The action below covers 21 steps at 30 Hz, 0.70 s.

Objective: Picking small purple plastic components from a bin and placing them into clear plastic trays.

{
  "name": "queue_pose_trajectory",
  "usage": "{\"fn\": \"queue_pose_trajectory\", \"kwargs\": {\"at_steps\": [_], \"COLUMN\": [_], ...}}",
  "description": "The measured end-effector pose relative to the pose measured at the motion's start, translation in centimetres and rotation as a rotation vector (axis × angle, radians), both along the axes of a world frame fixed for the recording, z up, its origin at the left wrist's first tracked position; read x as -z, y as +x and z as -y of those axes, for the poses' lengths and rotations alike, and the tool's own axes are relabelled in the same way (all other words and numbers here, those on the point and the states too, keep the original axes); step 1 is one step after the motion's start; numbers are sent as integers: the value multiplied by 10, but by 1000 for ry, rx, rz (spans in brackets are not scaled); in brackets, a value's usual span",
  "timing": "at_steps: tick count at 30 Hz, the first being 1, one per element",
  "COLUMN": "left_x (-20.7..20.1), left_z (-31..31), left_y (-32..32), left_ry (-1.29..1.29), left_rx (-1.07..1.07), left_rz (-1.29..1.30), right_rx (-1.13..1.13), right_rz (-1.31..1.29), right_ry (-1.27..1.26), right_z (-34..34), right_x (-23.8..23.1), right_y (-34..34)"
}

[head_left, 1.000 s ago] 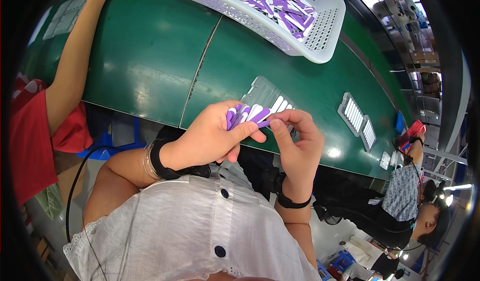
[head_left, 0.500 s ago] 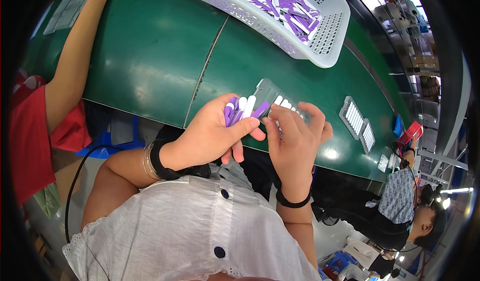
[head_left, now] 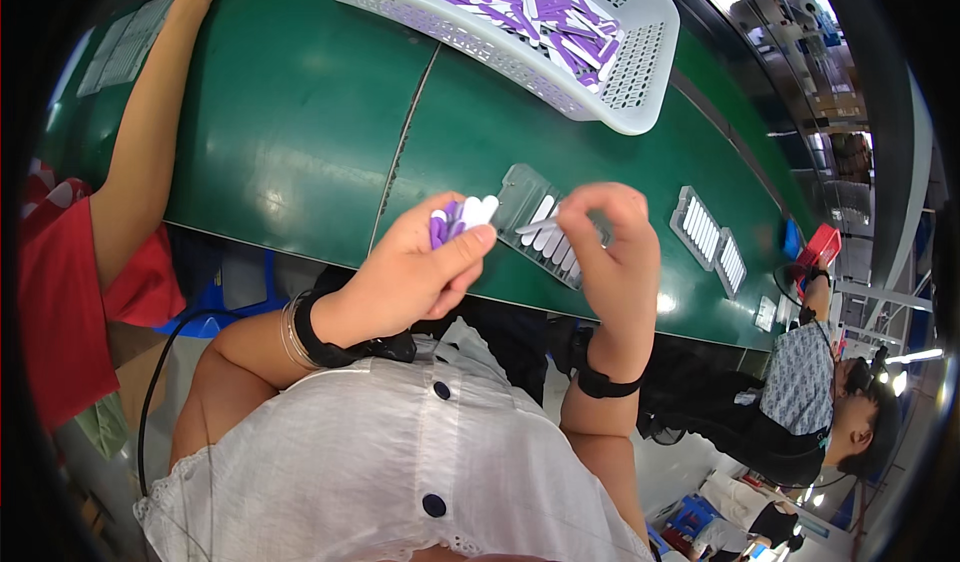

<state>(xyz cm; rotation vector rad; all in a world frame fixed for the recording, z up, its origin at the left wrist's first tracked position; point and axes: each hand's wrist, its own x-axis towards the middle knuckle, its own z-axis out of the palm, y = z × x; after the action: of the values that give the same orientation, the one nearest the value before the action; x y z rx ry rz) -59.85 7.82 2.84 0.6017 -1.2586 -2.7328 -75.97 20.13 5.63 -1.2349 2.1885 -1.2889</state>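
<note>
Above a green bench [head_left: 280, 142], a person's left hand [head_left: 405, 267] curls its fingers around a bunch [head_left: 470, 214] of purple and white sticks, thumb laid across, apparently so the tips stand free at the top. The right hand [head_left: 622, 247] pinches one pale stick [head_left: 537, 226] between thumb and forefinger, seemingly by its end to leave the rest exposed; whether it touches the clear case [head_left: 516, 192] behind it cannot be told. The case lies unfolded just beyond both hands, likely for easy reach, white sticks [head_left: 548, 237] lined up inside. Its plastic looks hard and glossy; the sticks are slim, smooth and round-ended. Farther off sit a perforated pale basket [head_left: 640, 87] heaped with loose sticks [head_left: 530, 7] and a second case [head_left: 692, 224].
</note>
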Motion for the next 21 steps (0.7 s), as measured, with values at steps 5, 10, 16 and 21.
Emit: {"fn": "queue_pose_trajectory", "kwargs": {"at_steps": [5, 10, 16, 21], "left_x": [0, -3, 4, -3], "left_z": [1, 2, 5, 14], "left_y": [2, 2, 5, 5], "left_ry": [30, -45, 12, 88], "left_rx": [-14, 33, 233, 307], "left_rz": [-7, 7, -76, -123], "right_rx": [109, 129, -71, -21], "right_rz": [-750, -620, -151, 106], "right_ry": [243, 118, 8, -34], "right_z": [18, 14, 8, 2], "right_x": [15, 10, 1, 3], "right_y": [4, 16, 27, 29]}}
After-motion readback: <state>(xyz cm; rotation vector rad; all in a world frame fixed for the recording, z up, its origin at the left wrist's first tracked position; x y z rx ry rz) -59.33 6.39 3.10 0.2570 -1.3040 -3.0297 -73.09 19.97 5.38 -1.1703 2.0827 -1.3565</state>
